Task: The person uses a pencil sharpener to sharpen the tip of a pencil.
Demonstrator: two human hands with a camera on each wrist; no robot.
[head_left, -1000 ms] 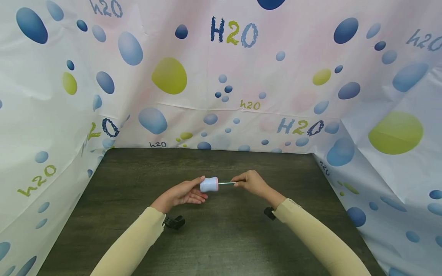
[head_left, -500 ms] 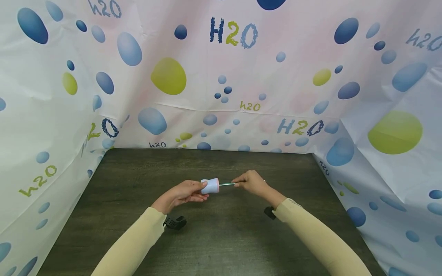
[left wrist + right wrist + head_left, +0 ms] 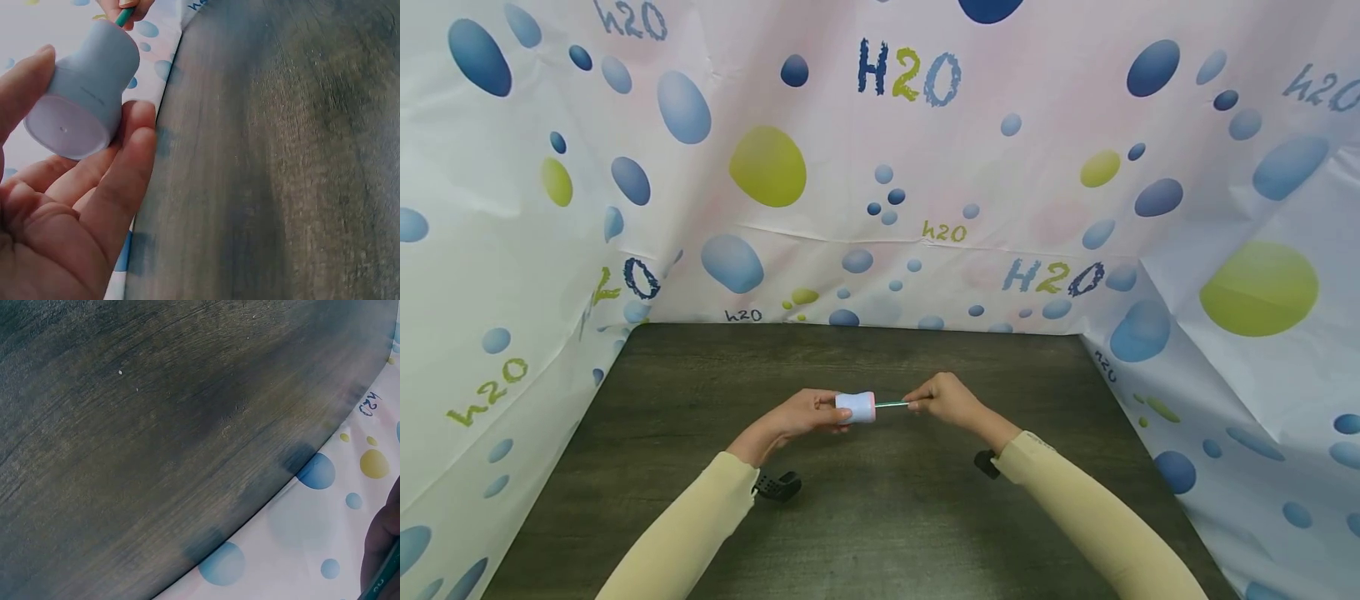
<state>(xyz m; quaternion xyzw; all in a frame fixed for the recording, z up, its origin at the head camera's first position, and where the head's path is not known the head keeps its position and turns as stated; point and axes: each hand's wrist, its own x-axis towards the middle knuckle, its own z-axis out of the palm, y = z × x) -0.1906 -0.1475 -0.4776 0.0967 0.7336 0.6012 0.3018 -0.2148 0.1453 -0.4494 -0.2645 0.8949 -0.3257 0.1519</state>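
A pale blue, waisted pencil sharpener [image 3: 857, 407] with a pink rim is held in the air above the table. My left hand [image 3: 797, 419] grips its rear part between thumb and fingers. In the left wrist view the round flat base of the sharpener [image 3: 69, 125] faces the camera. A green pencil [image 3: 891, 404] enters its other end; the tip is hidden inside. From the right, my right hand [image 3: 951, 400] pinches this pencil between thumb and fingers. Only the edge of that hand and part of the pencil [image 3: 382, 578] show in the right wrist view.
The dark wood-grain table [image 3: 880, 525] lies below both hands. A white sheet [image 3: 850, 167] printed with blue and green dots rises at its back and sides. Black straps [image 3: 777, 486] sit at the wrists.
My left thumb and fingers have shifted around the sharpener, the thumb moving from its top edge down its near side. The right hand has stayed almost still on the pencil.
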